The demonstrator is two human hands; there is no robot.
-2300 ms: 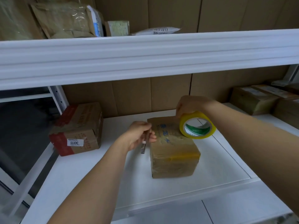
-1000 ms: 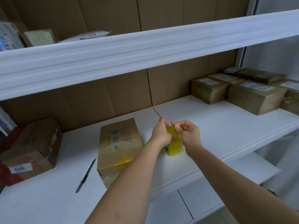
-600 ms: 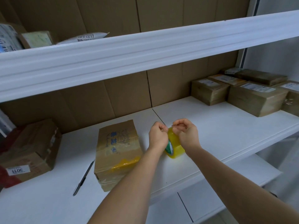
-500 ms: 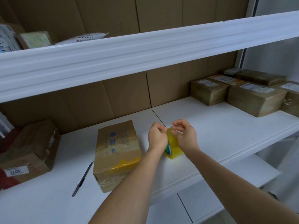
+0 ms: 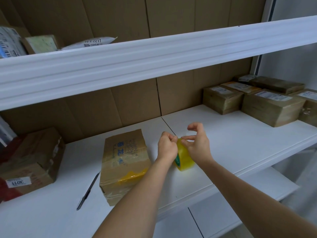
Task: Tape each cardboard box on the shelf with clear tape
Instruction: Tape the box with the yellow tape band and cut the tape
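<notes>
A yellowish roll of clear tape is held over the white shelf between both hands. My left hand grips the roll's left side. My right hand pinches at the roll's top edge with thumb and forefinger, the other fingers lifted and spread. Just left of the hands lies a cardboard box wrapped in tape, with a yellow strip across its near end. A second box with red tape and a white label sits at the far left.
A dark pen-like cutter lies on the shelf left of the middle box. Several taped boxes with white labels stand at the right back. The upper shelf's white edge runs overhead, with parcels on it. Cardboard lines the back wall.
The knife now lies on the shelf, and both hands have moved off the box to its right with the roll. In the last half second my right fingers lifted and spread.
</notes>
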